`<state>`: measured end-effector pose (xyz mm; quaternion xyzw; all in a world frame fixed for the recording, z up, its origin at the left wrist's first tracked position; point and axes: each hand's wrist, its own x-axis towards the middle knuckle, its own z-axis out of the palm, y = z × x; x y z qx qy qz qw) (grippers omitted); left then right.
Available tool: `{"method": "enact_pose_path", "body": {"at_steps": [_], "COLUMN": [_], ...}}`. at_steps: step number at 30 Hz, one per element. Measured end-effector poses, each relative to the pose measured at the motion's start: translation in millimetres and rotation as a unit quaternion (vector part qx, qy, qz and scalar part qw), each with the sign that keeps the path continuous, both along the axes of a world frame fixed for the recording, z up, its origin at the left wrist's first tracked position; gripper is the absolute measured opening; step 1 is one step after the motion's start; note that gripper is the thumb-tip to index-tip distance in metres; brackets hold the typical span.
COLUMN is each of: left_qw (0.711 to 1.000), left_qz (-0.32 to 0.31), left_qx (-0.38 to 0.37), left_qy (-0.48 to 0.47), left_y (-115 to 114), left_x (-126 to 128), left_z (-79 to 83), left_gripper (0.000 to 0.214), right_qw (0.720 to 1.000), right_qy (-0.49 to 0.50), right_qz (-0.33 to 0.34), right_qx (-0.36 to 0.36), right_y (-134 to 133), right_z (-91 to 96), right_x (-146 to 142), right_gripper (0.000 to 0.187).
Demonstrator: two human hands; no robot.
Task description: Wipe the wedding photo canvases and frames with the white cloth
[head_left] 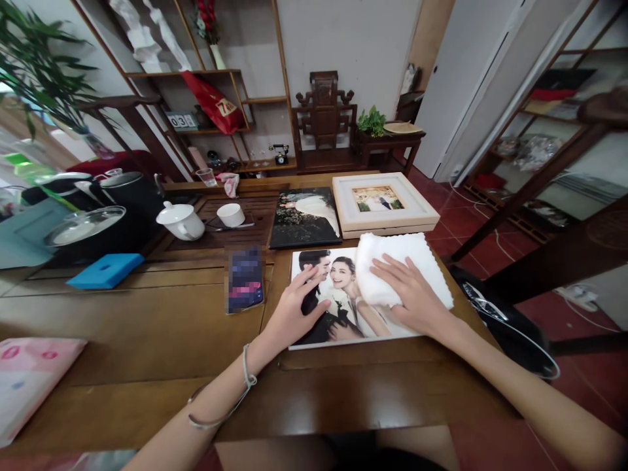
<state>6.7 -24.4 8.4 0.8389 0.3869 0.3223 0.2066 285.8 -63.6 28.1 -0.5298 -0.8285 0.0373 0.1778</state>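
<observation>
A photo panel (350, 311) with a couple in wedding clothes lies flat on the wooden table, near its front edge. My left hand (305, 302) rests on the panel's left part, fingers spread and holding nothing. Over its upper right corner lies a folded white cloth (429, 261), which hides that part of the picture. My right hand (408, 294) lies flat on the cloth with its fingers stretched out. Behind the panel are a dark photo panel (289, 222) showing a white gown and a light wooden picture frame (417, 212) with a small photo.
Left of the panel lies a phone (245, 281). Further left are a blue box (105, 270), a white lidded cup (180, 220), a small white bowl (230, 214) and dark pots. A pink and white packet (36, 379) lies at the near left. A black bag (505, 314) stands right of the table.
</observation>
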Motion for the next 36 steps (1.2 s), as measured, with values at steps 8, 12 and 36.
{"method": "enact_pose_path", "body": {"at_steps": [8,12,36], "left_qw": [1.000,1.000,1.000], "left_qz": [-0.003,0.006,0.006], "left_qx": [0.010,0.009,-0.004], "left_qy": [0.006,0.008,0.014], "left_y": [5,6,7], "left_x": [-3,-4,-5], "left_z": [-6.3,-4.7,-8.8], "left_gripper": [0.045,0.045,0.043], "right_qw": [0.981,0.989,0.999], "right_qy": [-0.062,-0.047,-0.035], "right_qz": [0.177,0.125,-0.003], "right_qx": [-0.057,-0.063,-0.024], "right_y": [-43,-19,27], "right_z": [17.1,17.4,7.6], "right_x": [-45,-32,-7], "right_gripper": [0.089,0.083,0.071]}}
